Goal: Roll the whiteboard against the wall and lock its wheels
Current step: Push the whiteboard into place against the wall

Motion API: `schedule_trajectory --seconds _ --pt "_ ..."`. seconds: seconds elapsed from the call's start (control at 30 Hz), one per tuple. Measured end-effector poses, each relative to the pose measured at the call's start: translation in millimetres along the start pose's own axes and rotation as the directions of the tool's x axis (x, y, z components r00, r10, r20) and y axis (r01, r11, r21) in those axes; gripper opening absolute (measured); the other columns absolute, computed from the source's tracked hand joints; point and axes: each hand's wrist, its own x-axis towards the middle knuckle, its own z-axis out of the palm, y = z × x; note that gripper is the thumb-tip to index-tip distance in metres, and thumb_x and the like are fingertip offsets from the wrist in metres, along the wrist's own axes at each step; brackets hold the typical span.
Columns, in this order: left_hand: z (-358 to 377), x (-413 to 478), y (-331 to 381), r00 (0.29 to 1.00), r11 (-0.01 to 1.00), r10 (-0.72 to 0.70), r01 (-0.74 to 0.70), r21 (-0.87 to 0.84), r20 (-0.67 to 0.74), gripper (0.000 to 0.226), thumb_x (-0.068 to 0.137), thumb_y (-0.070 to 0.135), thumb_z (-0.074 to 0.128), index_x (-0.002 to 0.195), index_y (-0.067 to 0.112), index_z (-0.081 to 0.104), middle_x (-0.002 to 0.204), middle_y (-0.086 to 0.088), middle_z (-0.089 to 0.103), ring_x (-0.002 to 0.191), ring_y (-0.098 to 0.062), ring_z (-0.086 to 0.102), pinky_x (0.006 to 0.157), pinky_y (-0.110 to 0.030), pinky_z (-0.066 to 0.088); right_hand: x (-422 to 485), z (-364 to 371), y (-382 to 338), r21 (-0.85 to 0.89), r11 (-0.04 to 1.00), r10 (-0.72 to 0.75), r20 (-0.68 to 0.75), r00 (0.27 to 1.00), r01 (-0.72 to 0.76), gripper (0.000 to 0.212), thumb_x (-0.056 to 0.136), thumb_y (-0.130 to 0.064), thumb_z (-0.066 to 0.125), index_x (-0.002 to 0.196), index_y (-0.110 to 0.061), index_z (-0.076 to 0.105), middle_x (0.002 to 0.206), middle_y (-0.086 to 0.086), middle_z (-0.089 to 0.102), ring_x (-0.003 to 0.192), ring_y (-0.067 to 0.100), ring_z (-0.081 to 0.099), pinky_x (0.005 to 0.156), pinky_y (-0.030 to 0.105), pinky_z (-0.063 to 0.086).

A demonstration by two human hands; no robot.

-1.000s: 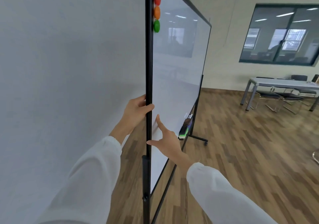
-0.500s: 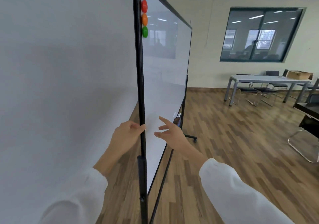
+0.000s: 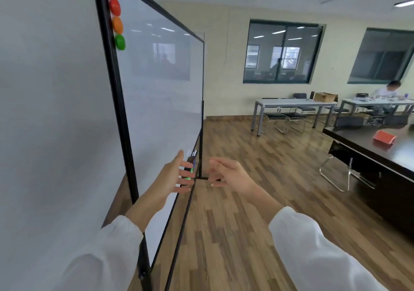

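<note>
Whiteboard (image 3: 161,102): stands edge-on along the wall (image 3: 51,111), left of both hands; only a narrow gap shows between its black frame and the wall, so the rolling part appears near done.
Left hand (image 3: 173,177): fingers spread and loose, in front of the lower board surface, holding nothing; whether it touches the board cannot be told.
Right hand (image 3: 230,175): fingers loosely apart and slightly curled, empty, in the air just right of the left hand, clear of the board.
Reason for hand pose: both hands appear free of the frame, which suits a board judged to be in place.
Magnets (image 3: 117,25): blue, red, orange and green, in a column high above the left hand, by the near frame edge.
Tray items (image 3: 190,167): markers and a green-edged eraser, just beyond the left fingertips, partly hidden.
Far stand foot (image 3: 208,179): dark bar on the floor (image 3: 257,201), seen between the two hands; its wheel is not clear.
Wheels: near ones out of view below; lock state cannot be told.
Remaining, by judgement: lock the wheels, which calls for reaching down to the base.
</note>
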Motion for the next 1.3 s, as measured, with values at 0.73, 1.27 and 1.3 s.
schedule_trajectory --seconds 0.73,1.27,1.3 --pt "336 256 67 0.999 0.998 0.033 -0.035 -0.056 -0.043 0.066 0.101 0.067 0.032 0.097 0.015 0.073 0.094 -0.014 0.079 0.094 -0.035 0.076 0.077 -0.042 0.062 183 -373 54 0.089 0.996 0.006 -0.054 0.999 -0.001 0.045 0.105 -0.04 0.052 0.135 -0.009 0.061 0.108 0.015 0.078 0.086 0.035 0.072 0.064 0.033 0.061" --pt "436 609 95 0.994 0.993 0.038 -0.049 -0.106 -0.103 0.067 0.103 0.063 0.034 0.106 0.007 0.072 0.093 -0.018 0.079 0.086 -0.035 0.076 0.088 -0.052 0.061 505 -533 106 0.023 0.999 0.037 0.054 0.998 -0.038 0.045 0.105 -0.05 0.044 0.123 -0.016 0.068 0.102 0.009 0.08 0.079 0.027 0.075 0.07 0.037 0.062" --pt "440 633 99 0.993 0.993 0.032 -0.044 -0.108 -0.111 0.067 0.103 0.061 0.034 0.106 0.005 0.071 0.091 -0.017 0.079 0.082 -0.033 0.076 0.087 -0.052 0.061 528 -542 108 0.017 0.999 0.046 0.052 0.998 -0.047 0.046 0.105 -0.05 0.044 0.122 -0.015 0.069 0.101 0.009 0.08 0.078 0.025 0.075 0.073 0.039 0.063"
